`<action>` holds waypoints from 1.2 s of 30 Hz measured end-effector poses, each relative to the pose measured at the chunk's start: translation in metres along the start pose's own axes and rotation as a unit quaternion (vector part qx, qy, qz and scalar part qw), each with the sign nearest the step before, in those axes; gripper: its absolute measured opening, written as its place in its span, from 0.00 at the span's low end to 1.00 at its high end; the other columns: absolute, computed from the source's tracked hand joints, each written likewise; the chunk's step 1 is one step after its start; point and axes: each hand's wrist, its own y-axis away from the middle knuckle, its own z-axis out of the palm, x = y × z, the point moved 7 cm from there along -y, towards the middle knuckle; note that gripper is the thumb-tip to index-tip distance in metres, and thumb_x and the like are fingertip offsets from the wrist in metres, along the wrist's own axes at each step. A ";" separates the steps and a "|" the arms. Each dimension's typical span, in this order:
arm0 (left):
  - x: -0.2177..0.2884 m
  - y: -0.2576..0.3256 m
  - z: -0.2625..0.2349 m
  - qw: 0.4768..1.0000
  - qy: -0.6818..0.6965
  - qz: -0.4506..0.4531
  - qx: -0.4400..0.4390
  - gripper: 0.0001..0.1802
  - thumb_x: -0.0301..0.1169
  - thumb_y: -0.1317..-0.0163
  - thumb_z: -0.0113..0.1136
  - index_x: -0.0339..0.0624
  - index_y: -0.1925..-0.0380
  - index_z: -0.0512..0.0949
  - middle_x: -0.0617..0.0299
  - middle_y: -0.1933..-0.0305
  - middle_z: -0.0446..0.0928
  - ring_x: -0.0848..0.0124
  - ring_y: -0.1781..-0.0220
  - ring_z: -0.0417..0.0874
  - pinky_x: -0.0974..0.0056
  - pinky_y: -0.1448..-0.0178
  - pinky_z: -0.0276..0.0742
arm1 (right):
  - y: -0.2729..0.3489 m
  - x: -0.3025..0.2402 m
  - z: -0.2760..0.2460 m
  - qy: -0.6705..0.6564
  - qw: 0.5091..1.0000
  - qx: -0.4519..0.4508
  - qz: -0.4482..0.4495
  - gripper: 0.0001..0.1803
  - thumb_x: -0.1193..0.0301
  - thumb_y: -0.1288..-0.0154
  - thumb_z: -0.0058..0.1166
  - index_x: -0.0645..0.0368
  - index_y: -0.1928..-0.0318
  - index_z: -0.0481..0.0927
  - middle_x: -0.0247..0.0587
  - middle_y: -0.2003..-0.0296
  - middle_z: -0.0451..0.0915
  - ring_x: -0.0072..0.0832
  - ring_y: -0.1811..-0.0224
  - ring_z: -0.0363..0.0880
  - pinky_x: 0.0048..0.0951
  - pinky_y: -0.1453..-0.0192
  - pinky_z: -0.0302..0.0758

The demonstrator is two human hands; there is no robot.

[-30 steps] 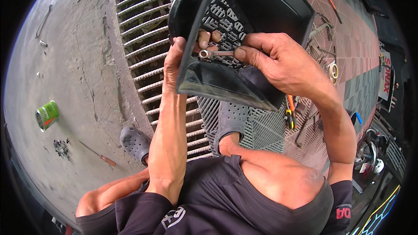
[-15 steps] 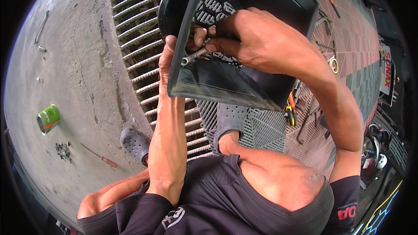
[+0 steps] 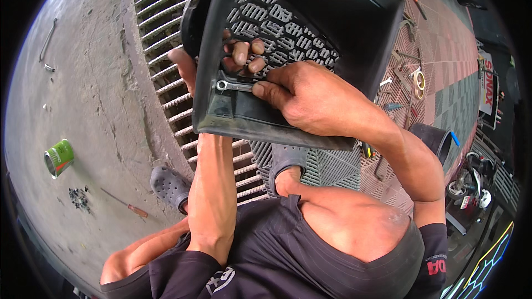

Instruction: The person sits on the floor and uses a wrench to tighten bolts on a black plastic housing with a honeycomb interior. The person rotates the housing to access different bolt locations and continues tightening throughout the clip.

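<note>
A black plastic housing (image 3: 260,124), box-shaped with a honeycomb-like mesh (image 3: 271,22), is held up in front of me. My left hand (image 3: 242,58) grips it at its left side: the thumb lies outside the wall, and the fingertips show inside against the mesh. Between the thumb and bent fingers of my right hand (image 3: 305,97) is a small combination wrench (image 3: 237,86). Its ring end lies inside the housing, just below my left fingertips, near the left wall. Any fastener under the ring is too small to make out.
A steel grate (image 3: 166,39) runs beneath the housing. On the concrete at left are a green can (image 3: 58,158), a screwdriver (image 3: 124,203) and a long wrench (image 3: 49,40). At right, a tape roll (image 3: 419,80), a hammer (image 3: 413,0) and a black bucket (image 3: 432,138) stand or lie on floor tiles.
The housing has shifted left and a little down. My right hand has lowered, and the wrench has turned from slanted to nearly level. More of my left fingertips shows.
</note>
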 end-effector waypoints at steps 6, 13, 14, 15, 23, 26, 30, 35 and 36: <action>-0.006 -0.011 -0.008 0.991 -0.121 -0.006 0.050 0.47 0.72 0.21 0.49 0.32 0.40 0.82 0.49 0.58 0.85 0.56 0.51 0.87 0.57 0.52 0.87 | 0.019 0.000 -0.046 0.031 0.998 0.051 -0.031 0.17 0.63 0.17 0.61 0.67 0.59 0.85 0.49 0.76 0.79 0.33 0.73 0.75 0.38 0.64 0.74; -0.001 -0.006 -0.008 0.998 -0.052 0.006 -0.022 0.40 0.66 0.18 0.48 0.35 0.41 0.82 0.53 0.64 0.79 0.56 0.48 0.76 0.63 0.53 0.83 | 0.012 -0.001 -0.060 0.087 0.989 0.016 -0.120 0.20 0.58 0.17 0.59 0.65 0.57 0.87 0.58 0.71 0.82 0.53 0.71 0.77 0.50 0.61 0.75; -0.004 -0.004 -0.008 0.999 -0.039 0.002 -0.006 0.40 0.66 0.18 0.49 0.35 0.43 0.82 0.53 0.65 0.77 0.57 0.48 0.74 0.63 0.53 0.82 | 0.011 -0.003 -0.058 0.099 0.986 0.008 -0.133 0.18 0.60 0.17 0.60 0.65 0.57 0.86 0.57 0.72 0.81 0.52 0.71 0.77 0.48 0.62 0.74; -0.008 -0.001 -0.005 1.000 -0.027 -0.001 0.010 0.39 0.67 0.18 0.50 0.36 0.44 0.82 0.54 0.67 0.76 0.58 0.48 0.71 0.64 0.53 0.80 | 0.010 -0.007 -0.057 0.112 0.983 0.001 -0.146 0.17 0.62 0.18 0.60 0.65 0.57 0.86 0.57 0.73 0.80 0.51 0.72 0.77 0.47 0.63 0.74; -0.002 0.003 -0.019 0.991 -0.108 -0.012 0.073 0.39 0.67 0.21 0.51 0.37 0.51 0.82 0.58 0.69 0.71 0.61 0.53 0.71 0.64 0.55 0.76 | -0.011 -0.009 -0.039 0.162 0.968 -0.025 -0.192 0.16 0.61 0.19 0.60 0.62 0.50 0.90 0.59 0.65 0.87 0.59 0.62 0.85 0.52 0.57 0.79; 0.006 0.009 -0.036 0.988 -0.120 -0.013 0.093 0.36 0.66 0.22 0.54 0.38 0.53 0.82 0.59 0.68 0.72 0.66 0.63 0.73 0.61 0.62 0.73 | -0.030 -0.004 -0.033 0.182 0.967 -0.043 -0.170 0.17 0.60 0.20 0.61 0.58 0.45 0.92 0.56 0.61 0.90 0.57 0.55 0.88 0.53 0.49 0.83; 0.010 0.010 -0.049 0.994 -0.060 -0.016 0.090 0.36 0.64 0.24 0.58 0.37 0.48 0.81 0.59 0.65 0.73 0.67 0.60 0.73 0.61 0.60 0.71 | -0.044 -0.002 -0.029 0.209 0.963 -0.026 -0.167 0.16 0.62 0.22 0.62 0.62 0.49 0.92 0.58 0.61 0.90 0.58 0.54 0.89 0.53 0.49 0.83; 0.022 0.018 -0.071 0.981 -0.098 0.037 0.165 0.41 0.64 0.22 0.52 0.33 0.37 0.79 0.56 0.62 0.77 0.65 0.63 0.78 0.56 0.60 0.78 | -0.038 -0.016 -0.028 0.260 0.922 0.063 -0.280 0.14 0.65 0.24 0.64 0.64 0.61 0.90 0.61 0.64 0.88 0.58 0.58 0.90 0.53 0.54 0.86; 0.026 0.019 -0.074 0.977 -0.133 0.029 0.165 0.40 0.62 0.20 0.50 0.32 0.37 0.79 0.56 0.62 0.77 0.64 0.64 0.80 0.56 0.60 0.81 | -0.040 -0.018 -0.026 0.265 0.919 0.068 -0.283 0.14 0.65 0.24 0.64 0.64 0.61 0.90 0.61 0.64 0.88 0.58 0.58 0.90 0.53 0.54 0.86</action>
